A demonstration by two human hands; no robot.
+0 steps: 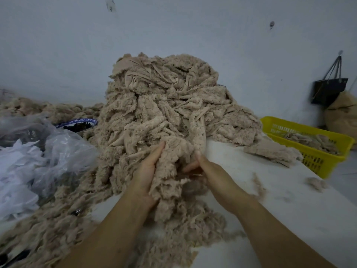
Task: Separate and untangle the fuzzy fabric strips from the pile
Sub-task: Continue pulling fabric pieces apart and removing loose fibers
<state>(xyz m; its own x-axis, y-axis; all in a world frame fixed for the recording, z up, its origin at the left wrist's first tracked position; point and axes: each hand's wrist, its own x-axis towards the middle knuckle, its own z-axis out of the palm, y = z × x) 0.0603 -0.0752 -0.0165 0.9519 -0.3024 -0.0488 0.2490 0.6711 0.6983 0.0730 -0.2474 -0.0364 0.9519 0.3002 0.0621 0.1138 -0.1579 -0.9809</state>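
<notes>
One pile of fuzzy strips (164, 105), two hands in there, left hand (146, 171) and right hand (212, 171), one yellow basket (318, 161), one dark bag (328, 91), one bowl (88, 120), maybe two plastic bags (63, 149).

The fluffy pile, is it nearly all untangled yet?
Not nearly. Done: a few strips lie in the yellow basket. In hand: the left hand and right hand grip one fuzzy clump at the front of the pile. Left: that pile stands tall and tangled.

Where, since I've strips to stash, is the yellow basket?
Head view, right side: the yellow basket sits just right of the fabric pile, below the hanging black bag.
</notes>
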